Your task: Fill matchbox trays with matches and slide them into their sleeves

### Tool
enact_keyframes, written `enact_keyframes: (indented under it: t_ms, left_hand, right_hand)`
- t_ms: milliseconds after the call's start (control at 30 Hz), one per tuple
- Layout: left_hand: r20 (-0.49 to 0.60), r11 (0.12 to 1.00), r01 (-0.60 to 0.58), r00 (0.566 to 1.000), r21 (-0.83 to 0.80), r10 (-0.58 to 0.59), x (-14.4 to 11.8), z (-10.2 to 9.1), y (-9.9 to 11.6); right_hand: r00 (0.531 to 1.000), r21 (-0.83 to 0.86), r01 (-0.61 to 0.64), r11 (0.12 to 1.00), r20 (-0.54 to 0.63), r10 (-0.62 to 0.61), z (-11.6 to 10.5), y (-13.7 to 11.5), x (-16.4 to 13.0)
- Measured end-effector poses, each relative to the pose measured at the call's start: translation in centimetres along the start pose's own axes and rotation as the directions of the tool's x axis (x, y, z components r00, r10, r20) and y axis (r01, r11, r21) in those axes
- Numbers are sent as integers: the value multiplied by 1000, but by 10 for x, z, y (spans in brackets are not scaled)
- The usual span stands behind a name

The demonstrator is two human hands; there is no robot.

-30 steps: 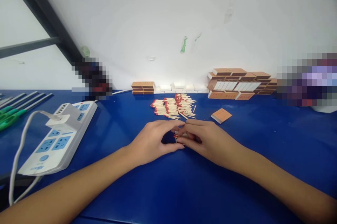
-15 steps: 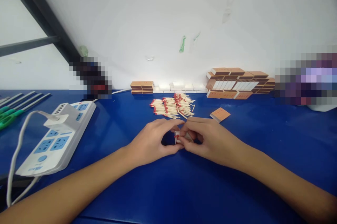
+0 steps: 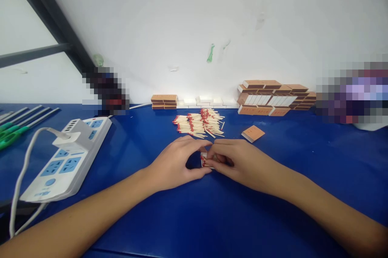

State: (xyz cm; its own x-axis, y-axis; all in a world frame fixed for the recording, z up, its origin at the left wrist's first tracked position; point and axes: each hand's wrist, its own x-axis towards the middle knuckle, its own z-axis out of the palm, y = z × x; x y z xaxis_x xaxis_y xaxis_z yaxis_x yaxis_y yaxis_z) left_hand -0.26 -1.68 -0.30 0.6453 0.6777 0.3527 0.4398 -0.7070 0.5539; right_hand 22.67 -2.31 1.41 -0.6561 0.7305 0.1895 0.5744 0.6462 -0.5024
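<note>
My left hand (image 3: 176, 163) is curved around a small white matchbox tray (image 3: 202, 165), thumb at its near side and fingers at its far side. Across from it, my right hand (image 3: 245, 165) has its fingertips pinched down at the tray over some matches (image 3: 204, 160), whose red heads show at the left end. The rest of the tray is hidden under the right fingers. Just beyond both hands lies a loose pile of matches (image 3: 198, 123). An orange matchbox sleeve (image 3: 254, 132) rests on the blue table beyond my right hand.
White trays (image 3: 206, 100) line the wall, beside stacked matchboxes (image 3: 164, 98) on the left. A larger matchbox stack (image 3: 277, 89) stands at the right. A white power strip (image 3: 65, 165) with a cable lies left, near green-handled tools (image 3: 15, 128).
My right fingers have shifted slightly at the tray, and more red match heads show at its left end. My left hand keeps its hold. The view has tilted slightly.
</note>
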Motion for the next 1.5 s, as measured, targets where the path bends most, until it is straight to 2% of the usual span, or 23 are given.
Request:
enact_keyframes:
  t_ms: [167, 267, 367, 467, 667, 800, 900, 967, 1067, 1133, 1300, 1400, 1500]
  left_hand:
    - [4, 1000, 17, 1000, 1, -17, 0, 0, 0]
    - [-6, 1000, 4, 1000, 5, -4, 0, 0, 0]
    - [-8, 1000, 3, 1000, 2, -3, 0, 1, 0]
    - [-12, 1000, -9, 1000, 2, 9, 0, 1, -1]
    - [-12, 1000, -15, 1000, 10, 15, 0, 2, -2]
    - [-12, 1000, -4, 1000, 22, 4, -1, 2, -2]
    - [-20, 999, 8, 1000, 36, -7, -1, 0, -2]
    - [-40, 999, 2, 999, 33, -1, -1, -1, -2]
    - [-92, 1000, -4, 996, 30, 7, 0, -2, -3]
    - [-103, 999, -1, 995, 34, 5, 0, -2, -3]
    - [-50, 998, -43, 998, 41, 45, -1, 2, -3]
    - [-66, 995, -71, 995, 70, 75, -2, 3, -3]
    - [-72, 995, -73, 994, 73, 78, -3, 1, -3]
  right_hand:
    - [1000, -49, -16, 999, 7, 16, 1, 3, 0]
    - [1000, -122, 12, 992, -8, -13, 1, 5, -1]
    - [998, -179, 68, 982, 28, -64, -1, 6, -2]
    - [994, -169, 107, 980, 53, -99, -3, 5, -3]
    - [996, -110, 74, 991, 52, -68, -1, 4, -1]
    - [998, -56, 54, 997, 17, -53, -3, 6, -1]
    - [999, -87, 19, 996, -49, -23, -13, 12, -2]
    - [995, -120, -11, 993, -96, -1, -21, 16, -2]
    - [995, -100, -26, 995, -102, 15, -27, 16, -1]
    - [996, -68, -20, 997, -92, 14, -25, 13, 0]
    - [996, 14, -63, 998, -61, 63, -7, 2, 2]
    - [998, 62, -49, 997, -25, 51, 0, -1, 3]
    - [995, 89, -90, 992, -22, 92, 2, -3, 3]
